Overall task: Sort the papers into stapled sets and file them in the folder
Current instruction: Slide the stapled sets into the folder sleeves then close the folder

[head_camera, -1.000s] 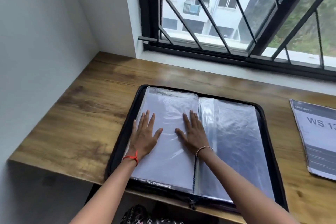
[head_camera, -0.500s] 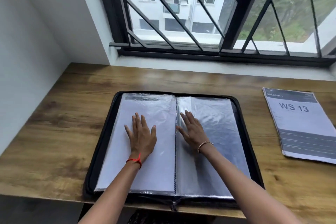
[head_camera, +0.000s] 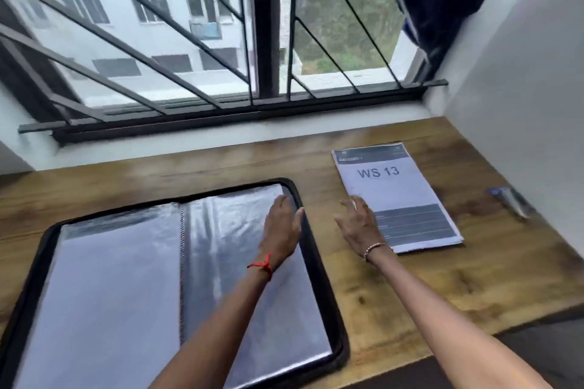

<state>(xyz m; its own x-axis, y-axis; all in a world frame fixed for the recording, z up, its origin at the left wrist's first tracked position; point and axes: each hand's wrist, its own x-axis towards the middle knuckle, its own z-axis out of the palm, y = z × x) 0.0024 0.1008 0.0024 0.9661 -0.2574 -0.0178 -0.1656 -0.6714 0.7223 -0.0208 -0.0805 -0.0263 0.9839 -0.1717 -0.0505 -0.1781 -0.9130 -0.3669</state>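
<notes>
Our left hand [head_camera: 282, 224] flat on right sleeve of open folder [head_camera: 317, 262], holding nothing; right hand [head_camera: 360, 226] spread loose at edge of WS 13 papers [head_camera: 401, 196], nothing gripped.

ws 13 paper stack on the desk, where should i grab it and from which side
Pinch the white printed paper stack headed WS 13 at its long left edge, coming from the left, beside the right hand. It lies flat on the wooden desk, so likely thumb on top, fingers slid under that free edge.
</notes>
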